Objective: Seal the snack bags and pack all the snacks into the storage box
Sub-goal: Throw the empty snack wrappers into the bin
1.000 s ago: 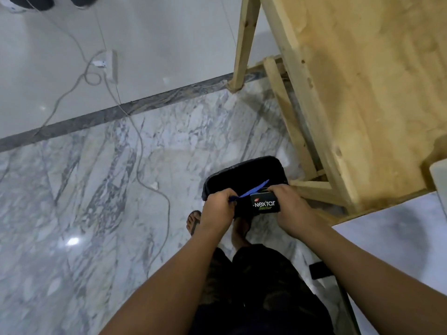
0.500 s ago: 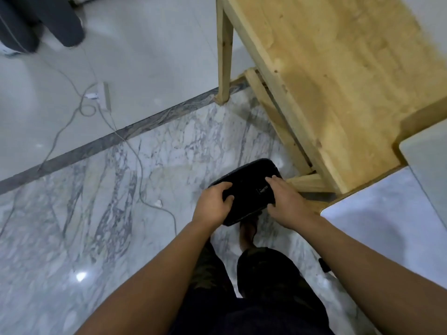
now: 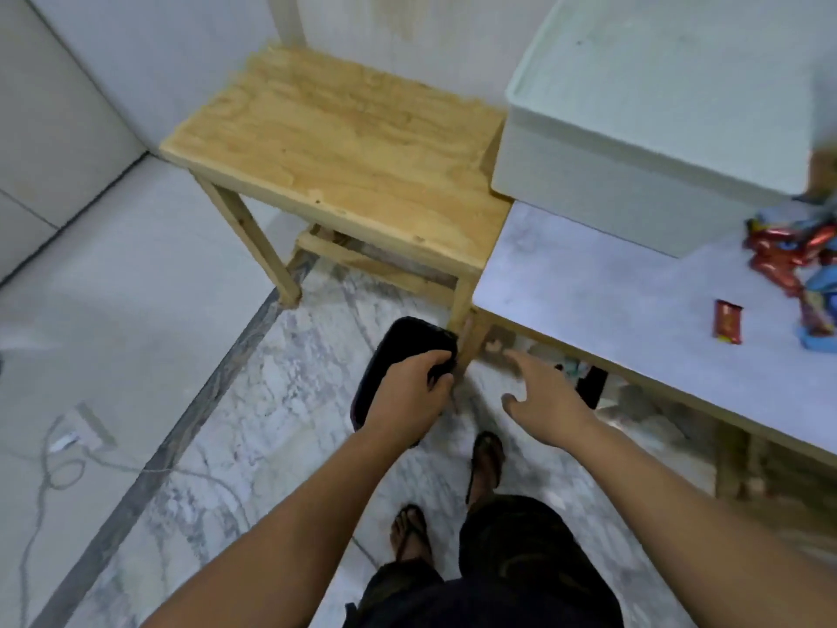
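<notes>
My left hand (image 3: 414,392) grips a black snack bag (image 3: 403,351) by its near end, held out over the marble floor in front of the wooden table's leg. My right hand (image 3: 541,396) hangs free to the right of the bag with spread fingers, holding nothing. A pale lidded storage box (image 3: 634,142) stands on the grey table (image 3: 589,283) at the upper right. A heap of red and blue snack packets (image 3: 797,260) lies at the right edge, and a single red bar (image 3: 728,321) lies beside it.
A bare wooden table (image 3: 344,151) stands against the wall left of the grey one. A power strip with a trailing cable (image 3: 77,441) lies on the floor at left. My sandalled feet (image 3: 487,460) are below the hands.
My right hand has let go of the black bag and opened to the right. My head has lifted, bringing the storage box and snacks on the grey table into sight.
</notes>
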